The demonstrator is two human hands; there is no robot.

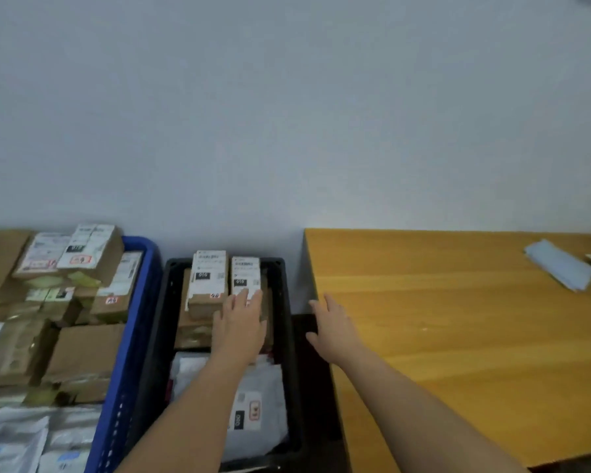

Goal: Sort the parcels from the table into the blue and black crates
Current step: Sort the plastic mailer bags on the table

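- Parcels (62, 302) are seen stacked high in the blue crate (140, 302) and the black crate (287, 336); sorting is judged nearly done.
- Only a grey-blue parcel (556, 268) is seen left on the surface (458, 319).
- The left hand (239, 329) is laid flat on a labelled box (245, 278), fingers straight; the right hand (331, 326) is spread, nothing held.

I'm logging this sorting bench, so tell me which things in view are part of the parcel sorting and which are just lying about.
Part of the job:
- blue crate, piled with boxes and bags
- black crate, holding labelled boxes and grey bags
- labelled box under the left hand
- right hand, open over the table edge
- wooden table
- pale blue parcel on the table

Lying about:
- nothing that can be told for sure.
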